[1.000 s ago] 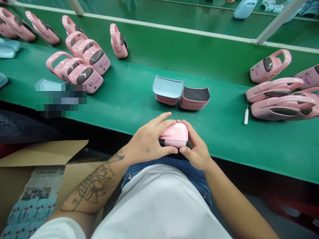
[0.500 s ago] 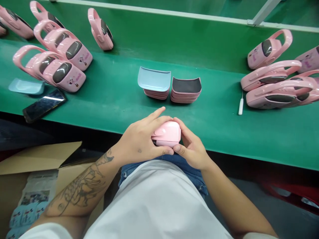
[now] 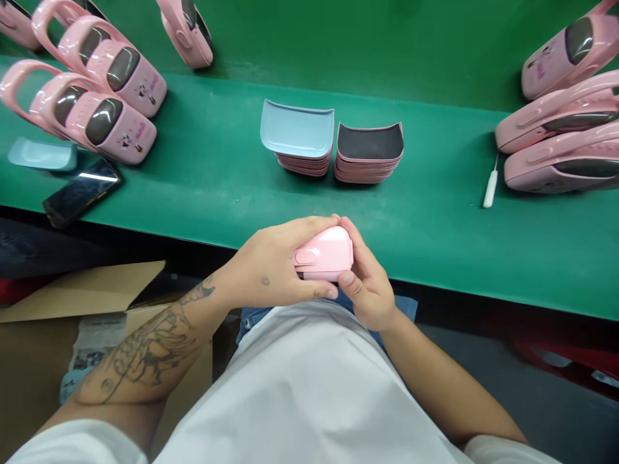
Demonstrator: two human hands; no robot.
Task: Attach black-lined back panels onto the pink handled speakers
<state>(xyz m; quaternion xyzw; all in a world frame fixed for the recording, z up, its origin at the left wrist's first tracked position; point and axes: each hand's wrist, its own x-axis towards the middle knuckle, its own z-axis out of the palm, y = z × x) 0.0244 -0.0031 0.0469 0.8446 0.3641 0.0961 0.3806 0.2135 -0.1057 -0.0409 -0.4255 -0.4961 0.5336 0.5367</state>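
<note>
Between my two hands, just over the table's front edge, is a pink plastic case [image 3: 325, 252] with rounded corners and an oval bump on its side. My left hand [image 3: 285, 264] wraps round its left part, thumb along the lower side. The fingers and thumb of my right hand [image 3: 370, 277] press on its right end. A sliver of dark surface shows by my left palm; the rest of that end is hidden. Beyond my hands stand a stack of curved pink panels with a light-blue one [image 3: 297, 132] on top and a stack of black-faced pink panels [image 3: 370, 145].
Several pink handled cases with dark windows [image 3: 113, 122] stand on the green table at the left, others [image 3: 563, 109] at the right. A phone [image 3: 82, 193] and a light-blue panel [image 3: 42, 154] lie left. A white-handled tool [image 3: 490, 189] lies right. An open carton [image 3: 97, 290] is below left.
My left index finger, raised before, now lies along the pink case. The case has turned slightly in my hands. The view has shifted, bringing the panel stacks closer.
</note>
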